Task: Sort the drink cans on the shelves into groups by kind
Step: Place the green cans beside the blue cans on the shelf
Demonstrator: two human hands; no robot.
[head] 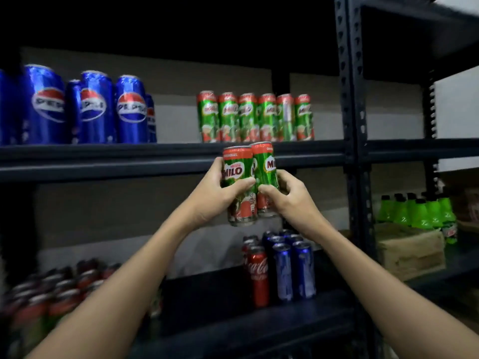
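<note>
Each grip, left hand (pixel 211 189) and right hand (pixel 290 195), wraps mid-body around a rigid, slick, probably full Milo can (pixel 238 177).

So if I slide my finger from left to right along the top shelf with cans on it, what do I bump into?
Blue Pepsi cans → a bare stretch of shelf → a row of green Milo cans → the black shelf post.

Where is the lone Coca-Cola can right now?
In the head view, the Coca-Cola can stands on the lower shelf, right of centre, against the left side of the blue cans and below the held Milo cans.
</note>
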